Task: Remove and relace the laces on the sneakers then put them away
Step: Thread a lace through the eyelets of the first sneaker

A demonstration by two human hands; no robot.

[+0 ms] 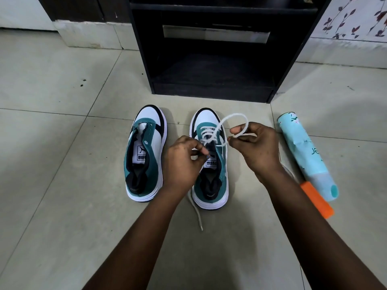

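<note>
**Soft lace, light shoe: hold near the eyelets**

Two sneakers are stood side by side on the floor [62, 143], toes toward a black cabinet [209, 70]. The left sneaker [144, 153] is seen without a lace, its eyelets bare. The right sneaker [209, 160] is partly laced: white crossings are visible over the front eyelets, while the rows nearer the tongue look open.

The lace [234, 117] is pinched by both hands. A strand is held between thumb and fingertips of the left hand [182, 162], just over the tongue. By the right hand [255, 147] the other run is pinched, and a loose loop is thrown up above the toe. A free tail is trailed on the floor past the heel.

The lace is judged soft, limp and very light; it will not hold a shape and cannot be pushed through a hole except by its stiff tip, so it is best taken close to that tip. Whether either tip is in the fingers cannot be told. The sneaker is judged light enough to slide or tip when the lace is pulled; it may need to be steadied at the collar.

A pale green spray can [303, 155] and an orange object [316, 199] are lain to the right, apart from the shoes.
</note>
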